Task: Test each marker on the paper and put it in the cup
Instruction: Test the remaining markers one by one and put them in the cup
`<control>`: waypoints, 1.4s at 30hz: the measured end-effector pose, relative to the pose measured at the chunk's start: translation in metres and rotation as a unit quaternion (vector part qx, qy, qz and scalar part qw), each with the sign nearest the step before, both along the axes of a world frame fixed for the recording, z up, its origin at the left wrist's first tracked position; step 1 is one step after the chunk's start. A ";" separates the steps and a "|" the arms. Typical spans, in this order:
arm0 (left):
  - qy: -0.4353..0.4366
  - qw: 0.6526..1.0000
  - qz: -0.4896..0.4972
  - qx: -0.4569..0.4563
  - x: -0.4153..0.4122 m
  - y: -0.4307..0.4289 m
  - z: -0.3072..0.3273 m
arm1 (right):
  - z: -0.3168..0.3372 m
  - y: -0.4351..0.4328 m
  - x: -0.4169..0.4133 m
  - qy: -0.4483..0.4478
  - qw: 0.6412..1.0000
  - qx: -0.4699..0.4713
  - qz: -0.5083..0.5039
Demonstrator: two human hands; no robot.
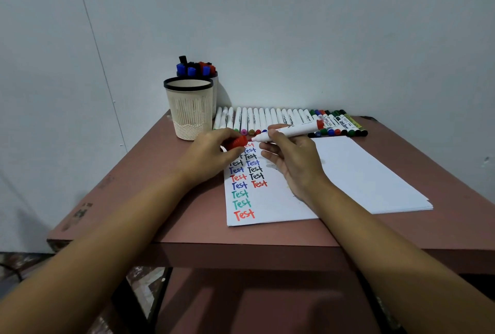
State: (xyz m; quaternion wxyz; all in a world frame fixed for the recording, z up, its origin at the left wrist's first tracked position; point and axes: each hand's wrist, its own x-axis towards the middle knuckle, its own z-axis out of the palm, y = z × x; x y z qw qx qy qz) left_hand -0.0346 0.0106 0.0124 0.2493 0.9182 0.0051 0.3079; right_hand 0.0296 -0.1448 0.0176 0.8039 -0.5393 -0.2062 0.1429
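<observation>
Red, blue, black and green ink spells "Test" in two columns down the left side of the white sheet of paper point(361, 173), which lies on top of a stack on the reddish-brown table point(187, 215).

Over the far left corner of the sheet, the left hand point(214, 154) pinches a red plastic cap point(237, 143) between curled thumb and fingertips. Just right of it, the right hand point(292, 162) grips a white marker with red ends point(292, 130) near its front. Thumb and forefinger hold the barrel, and the other fingers spread loosely beneath. The bare tip points at the cap, close but apart.

I cannot tell whether the cap is coming off or going on. If it is coming off, the next word belongs in the free space of the second column. If it is going on, line the cap squarely with the tip and press until it seats, so no ink meets the fingers.

The cream slotted plastic cup with a black rim point(189, 111) stands at the far left, with no marker showing above its rim. Behind it is a second cup packed with capped markers point(198, 68). A row of white markers point(267, 118) lies along the far edge.
</observation>
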 end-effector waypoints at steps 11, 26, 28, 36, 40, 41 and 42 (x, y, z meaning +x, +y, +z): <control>-0.074 0.989 -0.063 0.114 -0.002 -0.005 0.000 | -0.002 -0.001 -0.002 -0.038 0.996 -0.076 0.015; 0.024 0.975 -0.156 -0.158 0.000 -0.009 0.000 | -0.005 0.000 0.005 -0.019 0.993 -0.038 0.113; 0.046 0.965 -0.174 -0.189 0.001 -0.007 0.000 | -0.006 -0.001 0.006 -0.041 0.991 -0.049 0.121; 0.079 0.930 -0.169 -0.317 0.000 -0.008 0.002 | -0.007 0.001 0.007 -0.085 0.989 -0.083 0.083; -0.011 0.806 -0.162 -0.569 0.002 -0.014 0.009 | 0.002 0.000 0.008 -0.038 0.997 -0.060 0.039; -0.029 0.801 -0.143 -0.581 0.000 -0.013 0.014 | 0.005 -0.001 0.009 0.004 0.999 -0.037 0.026; -0.041 0.816 -0.118 -0.564 -0.002 -0.011 0.018 | 0.007 -0.003 0.011 0.043 0.999 -0.019 0.007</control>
